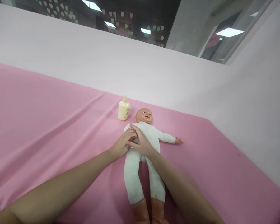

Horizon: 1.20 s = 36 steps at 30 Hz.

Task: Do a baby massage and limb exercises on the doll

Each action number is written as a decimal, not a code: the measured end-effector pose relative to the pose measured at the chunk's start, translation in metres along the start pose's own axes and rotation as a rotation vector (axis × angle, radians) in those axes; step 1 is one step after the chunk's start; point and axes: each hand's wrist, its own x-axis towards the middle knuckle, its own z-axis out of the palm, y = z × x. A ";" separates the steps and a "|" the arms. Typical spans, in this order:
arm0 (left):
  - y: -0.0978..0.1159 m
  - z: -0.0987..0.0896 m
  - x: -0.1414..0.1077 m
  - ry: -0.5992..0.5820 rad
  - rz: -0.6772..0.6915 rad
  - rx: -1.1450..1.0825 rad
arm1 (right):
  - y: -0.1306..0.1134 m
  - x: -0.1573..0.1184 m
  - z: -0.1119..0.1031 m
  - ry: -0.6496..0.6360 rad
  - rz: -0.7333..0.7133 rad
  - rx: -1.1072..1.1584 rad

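Observation:
A baby doll [151, 133] with a white cloth body lies on its back, its head pointing away from me and its face tilted to the right. My left hand [121, 145] is closed around the doll's arm on the left side, near that arm's hand. From the other side, my right hand [141, 141] closes on the same arm, its fingers meeting those of my left hand. Most of this small arm is hidden under my fingers. The doll's other arm [167, 137] stretches out to the right on the cloth. Both doll legs point toward me.
A cream pump bottle [123, 109] stands upright left of the doll's head. Pink cloth [60, 124] with some creases covers the table. Behind it rises a white wall [107, 68] with a window [135, 18] above, and another wall borders the right side.

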 end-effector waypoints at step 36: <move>-0.027 0.008 -0.006 -0.042 -0.183 -0.040 | 0.007 0.003 0.006 0.166 -0.334 -0.150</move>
